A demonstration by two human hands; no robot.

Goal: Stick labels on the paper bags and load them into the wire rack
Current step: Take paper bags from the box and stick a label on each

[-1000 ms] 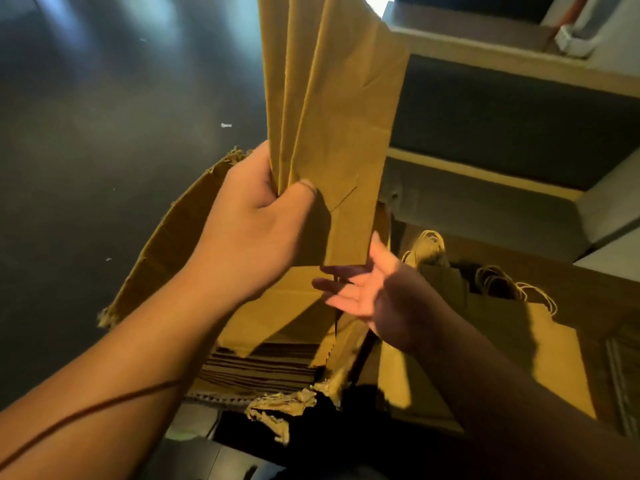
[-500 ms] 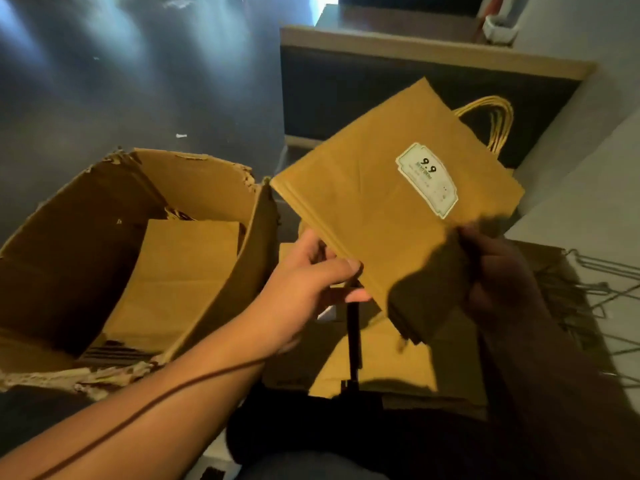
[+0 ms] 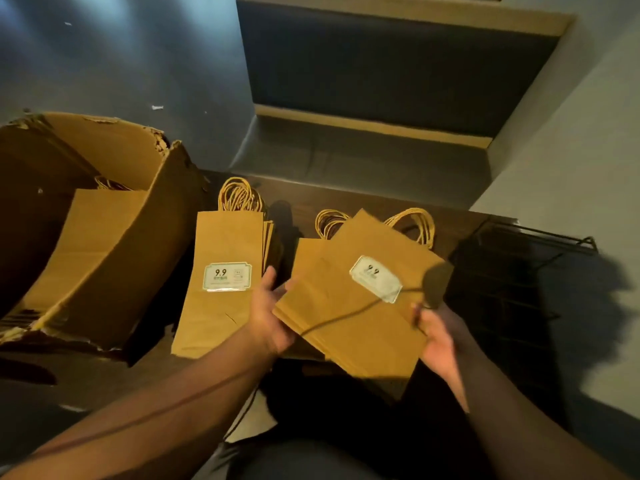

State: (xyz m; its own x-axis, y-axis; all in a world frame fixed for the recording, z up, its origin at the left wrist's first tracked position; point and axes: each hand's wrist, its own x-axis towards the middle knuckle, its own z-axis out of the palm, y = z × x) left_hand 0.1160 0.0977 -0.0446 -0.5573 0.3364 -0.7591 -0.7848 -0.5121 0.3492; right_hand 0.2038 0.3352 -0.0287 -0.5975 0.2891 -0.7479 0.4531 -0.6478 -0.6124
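Observation:
I hold a flat stack of brown paper bags [image 3: 349,320] low over the floor, tilted, its top bag bearing a white label [image 3: 375,278]. My left hand [image 3: 272,313] grips the stack's left edge. My right hand [image 3: 438,337] holds its lower right edge. To the left a second pile of labelled bags [image 3: 225,306] lies flat, its label [image 3: 227,277] reading 9.9. More bags lie under the held stack; only their handles [image 3: 329,221] show. The black wire rack [image 3: 512,271] stands at the right, dark and partly in shadow.
A torn cardboard box [image 3: 114,258] with plain bags [image 3: 93,223] inside stands at the left. A step [image 3: 367,126] and a dark panel rise beyond the bags. A pale wall [image 3: 571,168] bounds the right side. A thin black cord [image 3: 346,315] crosses the held stack.
The stack, first held upright and high, came down and to the right, label side up. My view dropped toward the floor, showing the labelled pile and the wire rack.

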